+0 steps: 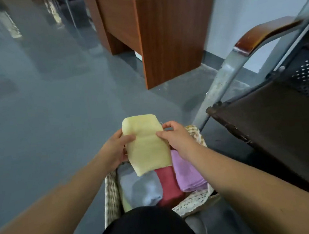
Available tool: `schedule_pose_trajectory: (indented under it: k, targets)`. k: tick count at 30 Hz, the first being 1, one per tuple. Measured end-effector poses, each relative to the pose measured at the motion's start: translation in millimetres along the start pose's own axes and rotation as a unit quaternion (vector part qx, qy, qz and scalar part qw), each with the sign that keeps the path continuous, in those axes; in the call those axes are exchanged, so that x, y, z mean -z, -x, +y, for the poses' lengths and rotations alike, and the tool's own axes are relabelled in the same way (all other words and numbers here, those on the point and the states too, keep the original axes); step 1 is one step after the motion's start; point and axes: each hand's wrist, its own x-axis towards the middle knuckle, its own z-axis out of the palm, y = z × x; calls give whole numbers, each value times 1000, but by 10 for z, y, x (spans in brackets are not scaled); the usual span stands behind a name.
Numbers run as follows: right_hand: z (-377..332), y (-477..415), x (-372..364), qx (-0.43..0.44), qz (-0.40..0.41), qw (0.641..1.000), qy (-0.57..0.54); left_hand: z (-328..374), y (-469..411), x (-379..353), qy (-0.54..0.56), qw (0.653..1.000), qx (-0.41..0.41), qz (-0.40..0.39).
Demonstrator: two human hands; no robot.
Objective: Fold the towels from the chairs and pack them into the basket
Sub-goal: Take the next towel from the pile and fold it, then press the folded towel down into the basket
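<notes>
A folded yellow towel (146,145) hangs over the basket (111,196), held at its two sides. My left hand (115,149) grips its left edge with the thumb on top. My right hand (174,136) pinches its right edge. The woven basket with a lace-trimmed liner stands on the floor below my arms. Inside it lie a folded blue-grey towel (143,188), a red towel (168,185) and a lilac towel (188,174), side by side. The yellow towel's lower end covers their far ends.
A dark chair (274,116) with a perforated seat, metal frame and wooden armrest (266,30) stands at the right, close to the basket. A wooden cabinet (160,27) stands ahead on the grey floor. My dark-clothed knee (145,229) covers the basket's near edge.
</notes>
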Motion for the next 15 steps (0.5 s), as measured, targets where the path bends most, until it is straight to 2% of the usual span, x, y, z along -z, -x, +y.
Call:
schedule_pose_trajectory:
  k: [4, 6, 8, 10, 12, 15]
  targets:
    - [454, -44, -322, -51, -49, 996, 59, -453, 100, 281, -57, 996, 58, 46]
    - [642, -27, -389, -82, -72, 986, 129, -645, 144, 294, -170, 978, 93, 74]
    - [807, -10, -463, -100, -92, 971, 197, -814, 162, 307, -307, 941, 108, 96]
    - [926, 4, -517, -95, -89, 966, 221, -917, 154, 313, -379, 911, 96, 130]
    - [966, 47, -537, -87, -98, 970, 203, -969, 124, 312, -410, 898, 77, 143]
    - [982, 142, -463, -51, -195, 945, 257, -1025, 102, 248, -497, 861, 13, 107]
